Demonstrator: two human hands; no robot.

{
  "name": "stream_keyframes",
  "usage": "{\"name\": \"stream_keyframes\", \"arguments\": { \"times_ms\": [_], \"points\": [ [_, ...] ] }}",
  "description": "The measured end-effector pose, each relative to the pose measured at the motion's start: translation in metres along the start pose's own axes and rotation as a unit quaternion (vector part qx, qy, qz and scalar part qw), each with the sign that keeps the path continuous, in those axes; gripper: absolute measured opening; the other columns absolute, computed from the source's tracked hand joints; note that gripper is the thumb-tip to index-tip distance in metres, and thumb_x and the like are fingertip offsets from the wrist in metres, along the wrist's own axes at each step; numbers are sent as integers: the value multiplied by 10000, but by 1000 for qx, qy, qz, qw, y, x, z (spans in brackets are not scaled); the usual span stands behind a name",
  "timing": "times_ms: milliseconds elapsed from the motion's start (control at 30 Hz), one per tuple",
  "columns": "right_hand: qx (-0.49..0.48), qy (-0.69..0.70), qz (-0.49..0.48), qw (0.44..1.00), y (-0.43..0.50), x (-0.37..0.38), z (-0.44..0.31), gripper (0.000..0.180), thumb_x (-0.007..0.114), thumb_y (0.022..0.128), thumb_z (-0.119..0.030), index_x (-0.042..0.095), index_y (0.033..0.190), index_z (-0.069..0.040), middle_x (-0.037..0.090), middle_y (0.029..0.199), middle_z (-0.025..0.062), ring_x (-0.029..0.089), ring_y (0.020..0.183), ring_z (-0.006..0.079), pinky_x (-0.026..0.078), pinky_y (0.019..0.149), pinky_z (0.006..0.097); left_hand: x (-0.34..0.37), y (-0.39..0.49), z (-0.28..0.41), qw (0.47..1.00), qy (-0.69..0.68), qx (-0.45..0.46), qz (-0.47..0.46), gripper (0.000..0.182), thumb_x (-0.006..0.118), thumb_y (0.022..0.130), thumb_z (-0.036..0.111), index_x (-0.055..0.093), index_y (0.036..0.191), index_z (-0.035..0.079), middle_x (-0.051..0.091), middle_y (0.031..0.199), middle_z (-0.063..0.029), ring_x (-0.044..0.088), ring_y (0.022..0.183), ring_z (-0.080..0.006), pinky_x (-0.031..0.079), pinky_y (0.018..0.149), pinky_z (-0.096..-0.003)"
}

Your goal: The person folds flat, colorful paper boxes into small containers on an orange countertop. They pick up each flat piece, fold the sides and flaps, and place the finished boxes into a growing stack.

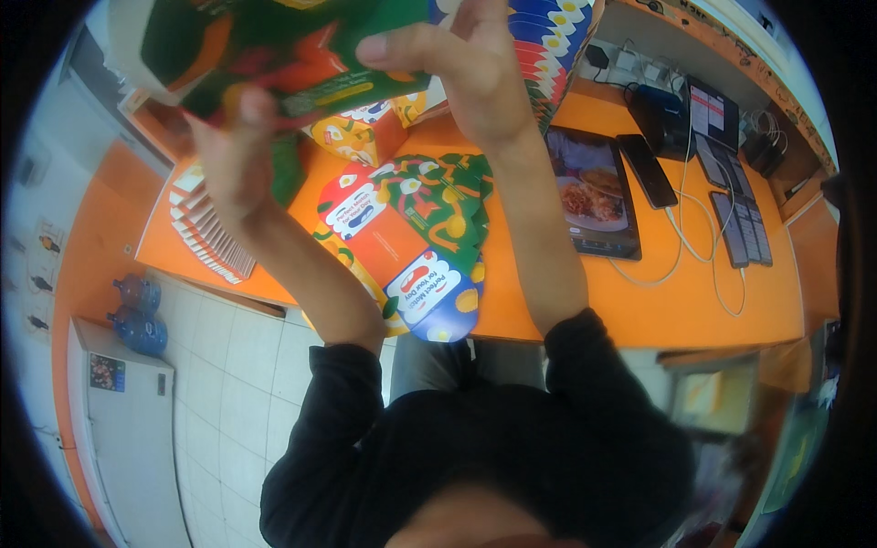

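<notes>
Raised above the table, a green printed carton (301, 55) is held between both hands. My left hand (236, 151) grips its lower left part, slightly blurred. My right hand (473, 68) holds its right side, thumb across the printed face. Below them, flat unfolded printed cartons (394, 250) lie fanned out at the table's front edge. A yellow folded carton (363, 133) stands behind these. More printed cartons (551, 41) are stacked beyond my right wrist. The top of the held carton is cut off by the picture's rim.
Layered white-edged card pieces (209, 233) lie at the left of the orange table (685, 301). To the right are a tablet (593, 195), a black phone (646, 170), several more phones (730, 226) and loose white charging cables (685, 250). A shelf with chargers (627, 58) stands behind.
</notes>
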State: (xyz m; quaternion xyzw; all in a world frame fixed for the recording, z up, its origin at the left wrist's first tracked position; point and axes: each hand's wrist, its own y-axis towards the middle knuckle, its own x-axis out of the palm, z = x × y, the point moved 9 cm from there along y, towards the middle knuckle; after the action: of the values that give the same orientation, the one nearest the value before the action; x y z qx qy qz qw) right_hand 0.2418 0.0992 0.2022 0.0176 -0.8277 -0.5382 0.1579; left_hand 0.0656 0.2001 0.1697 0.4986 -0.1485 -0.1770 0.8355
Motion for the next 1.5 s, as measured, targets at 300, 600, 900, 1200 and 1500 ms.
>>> {"name": "stream_keyframes", "arguments": {
  "times_ms": [300, 600, 900, 1200, 1500],
  "points": [
    [22, -172, -13, 985, -2, 3, -6, 1007, 869, 690, -304, 203, 1383, -6, 540, 1120, 183, 550, 1072, 244, 447, 908, 348, -8, 5, 5, 991, -44, -56, 111, 834, 599, 860, 618, 356, 1454, 84, 478, 1399, -91, 446, 1305, -261, 351, 1093, -478],
    [17, -144, 11, 989, -3, 0, -6, 988, 858, 694, -259, 199, 1385, -6, 516, 1151, 176, 544, 1081, 245, 429, 933, 361, -1, 2, 14, 990, 4, -33, 135, 758, 574, 898, 583, 382, 1428, 77, 485, 1384, -111, 458, 1294, -250, 361, 1092, -468],
    [-7, -118, 18, 993, -2, -3, -2, 896, 823, 735, -133, 201, 1372, -30, 529, 1172, 158, 570, 1078, 226, 481, 904, 337, -12, 10, 8, 987, 52, -48, 142, 687, 579, 940, 480, 350, 1435, 63, 500, 1357, -107, 493, 1259, -232, 413, 1055, -422],
    [-16, -65, 2, 998, 3, -5, 0, 867, 817, 742, -130, 206, 1351, -42, 541, 1163, 148, 575, 1089, 226, 499, 905, 343, -4, 9, 17, 986, 121, -17, 109, 706, 606, 927, 472, 345, 1434, 57, 507, 1338, -113, 504, 1240, -224, 421, 1046, -409],
    [9, -128, 14, 992, -2, 0, -7, 931, 869, 690, -206, 248, 1356, -14, 550, 1108, 162, 582, 1069, 249, 493, 899, 346, -2, 10, 23, 993, 8, -7, 115, 724, 606, 875, 523, 422, 1396, 56, 527, 1328, -106, 488, 1260, -253, 349, 1091, -458]
  ]
}}
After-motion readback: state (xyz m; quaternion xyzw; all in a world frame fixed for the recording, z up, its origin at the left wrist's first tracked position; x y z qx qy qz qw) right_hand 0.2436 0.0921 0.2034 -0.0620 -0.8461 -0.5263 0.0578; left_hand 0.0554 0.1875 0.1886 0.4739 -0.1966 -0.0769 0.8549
